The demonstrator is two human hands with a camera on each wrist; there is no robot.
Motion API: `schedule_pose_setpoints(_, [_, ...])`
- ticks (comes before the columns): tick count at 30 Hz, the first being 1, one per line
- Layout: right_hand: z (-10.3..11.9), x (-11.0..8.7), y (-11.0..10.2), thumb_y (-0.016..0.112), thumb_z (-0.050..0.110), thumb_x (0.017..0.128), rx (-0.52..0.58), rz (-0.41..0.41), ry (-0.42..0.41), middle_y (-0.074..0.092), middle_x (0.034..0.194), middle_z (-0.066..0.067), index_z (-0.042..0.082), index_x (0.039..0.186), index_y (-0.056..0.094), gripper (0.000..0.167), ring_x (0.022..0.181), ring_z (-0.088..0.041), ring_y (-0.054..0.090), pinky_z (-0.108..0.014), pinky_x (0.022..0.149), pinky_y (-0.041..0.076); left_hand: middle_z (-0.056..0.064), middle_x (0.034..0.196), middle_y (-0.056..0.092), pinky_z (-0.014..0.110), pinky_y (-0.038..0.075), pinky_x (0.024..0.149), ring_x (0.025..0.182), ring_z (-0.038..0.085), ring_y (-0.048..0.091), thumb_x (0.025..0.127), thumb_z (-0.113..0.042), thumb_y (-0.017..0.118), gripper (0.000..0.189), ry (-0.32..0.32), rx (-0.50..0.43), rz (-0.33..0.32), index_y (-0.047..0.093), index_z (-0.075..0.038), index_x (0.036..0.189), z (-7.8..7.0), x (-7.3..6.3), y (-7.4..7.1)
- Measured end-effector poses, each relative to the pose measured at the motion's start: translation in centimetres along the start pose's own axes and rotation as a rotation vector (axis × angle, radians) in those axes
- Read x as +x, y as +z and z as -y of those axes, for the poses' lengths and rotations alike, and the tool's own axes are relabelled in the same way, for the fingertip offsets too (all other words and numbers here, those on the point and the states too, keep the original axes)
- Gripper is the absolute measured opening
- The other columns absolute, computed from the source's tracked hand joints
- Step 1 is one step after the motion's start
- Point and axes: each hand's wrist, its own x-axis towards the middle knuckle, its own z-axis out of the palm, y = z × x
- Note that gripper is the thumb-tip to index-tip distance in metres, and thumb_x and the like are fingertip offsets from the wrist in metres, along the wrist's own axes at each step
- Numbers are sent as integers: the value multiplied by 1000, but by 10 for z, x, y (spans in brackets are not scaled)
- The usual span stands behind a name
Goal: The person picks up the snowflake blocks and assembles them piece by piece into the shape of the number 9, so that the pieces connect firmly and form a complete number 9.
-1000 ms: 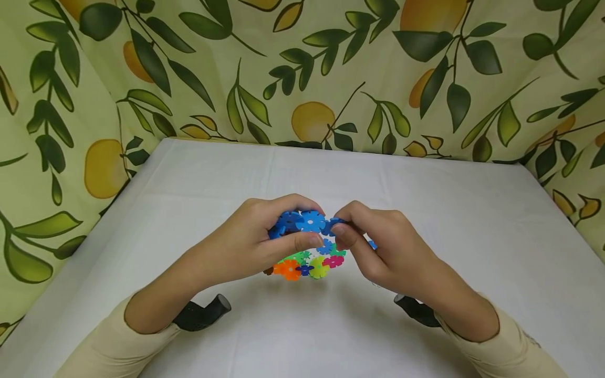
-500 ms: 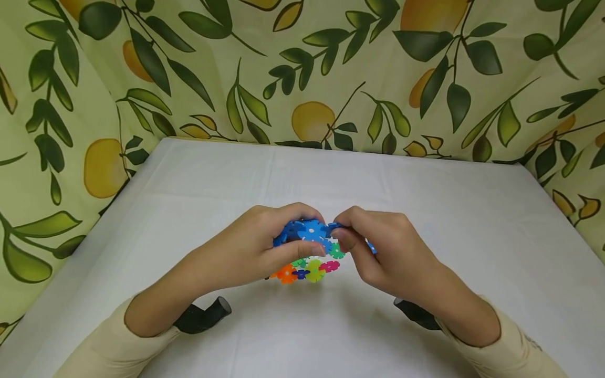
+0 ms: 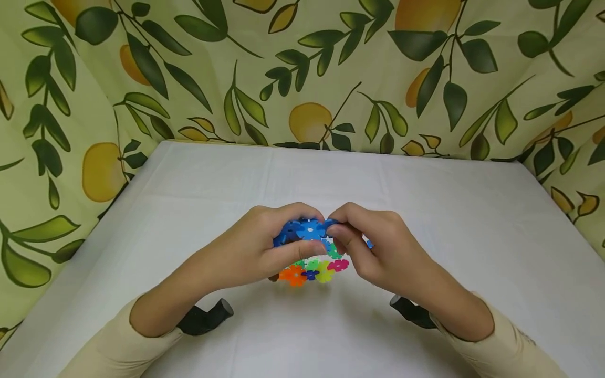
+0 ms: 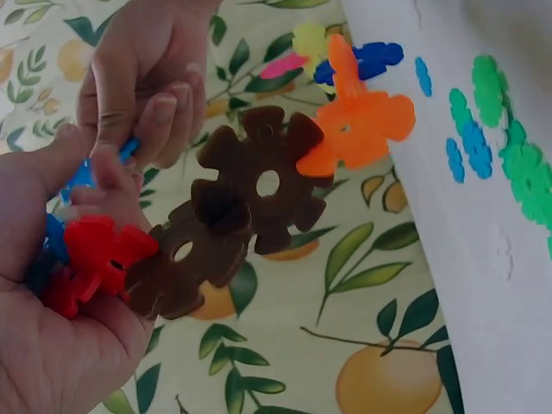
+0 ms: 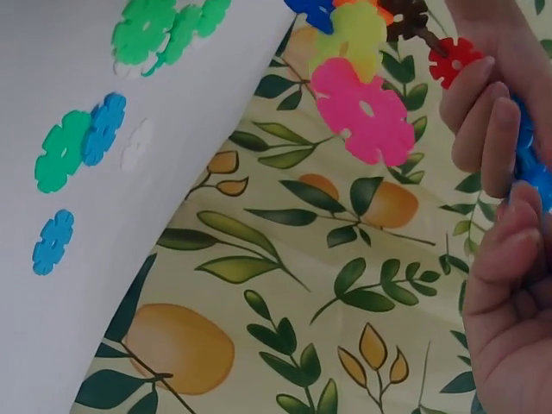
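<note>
My left hand (image 3: 250, 247) grips a chain of interlocking plastic flower discs, thumb below and fingers above the blue discs (image 3: 310, 230). Beyond the blue ones the chain carries a red disc (image 4: 99, 250), brown discs (image 4: 267, 138), orange discs (image 4: 371, 129), a dark blue one (image 4: 371, 60), a yellow disc (image 5: 349, 47) and, at its end, a pink disc (image 5: 354, 121). This coloured part hangs below the hands. Close to the left fingertips, my right hand (image 3: 383, 241) pinches a blue disc at the chain's blue end between thumb and index finger, which partly hide it.
On the white tabletop (image 3: 425, 194) under the hands lie loose green discs (image 5: 142, 34) and blue discs (image 5: 53, 241), largely hidden by the hands in the head view. Black curved mounts (image 3: 208, 317) stick out at both wrists. A leaf-and-fruit patterned cloth (image 3: 312, 63) hangs behind the table.
Both hands have lowered slightly since the first frame. The right hand has since shifted left, closer to the left fingertips. The hanging end of the chain has swung left and back right.
</note>
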Motion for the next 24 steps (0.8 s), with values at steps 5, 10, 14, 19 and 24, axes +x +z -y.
schedule_pose_setpoints(5, [-12,1,-8,57,16,104,40,32,103,69,92,4,3,115,62,18,78,-7,65,-26,71,57,-7,100,70,25,57,68,82,7,63,88,-22,79,30,40,160,-152,73,-10,115,0,-1,-12])
schedule_pose_setpoints(10, [-38,-1,-8,66,2,95,-161,181,295,69,98,4,6,111,68,17,83,-9,62,-27,70,55,-8,96,68,25,54,60,75,7,60,87,-11,74,17,43,259,-264,75,-12,104,0,-7,-28])
schedule_pose_setpoints(14, [-55,-5,5,73,10,92,-300,450,430,67,101,0,6,110,72,18,86,-14,61,-29,75,54,-9,92,67,26,48,52,69,8,57,87,-6,68,11,50,240,-289,74,-12,95,0,-10,-32])
schedule_pose_setpoints(19, [-66,-10,23,78,17,89,-291,657,540,63,102,-2,5,122,69,36,89,-16,60,-30,81,53,-8,88,66,27,50,57,69,10,57,94,-9,66,7,30,145,-248,72,-12,93,1,-7,-30])
schedule_pose_setpoints(24, [-71,-14,30,80,13,87,-305,681,570,58,94,0,9,119,70,34,83,-15,56,-28,75,51,-10,82,60,29,47,57,67,13,54,100,-11,59,14,-22,66,-210,71,-15,95,0,-7,-29])
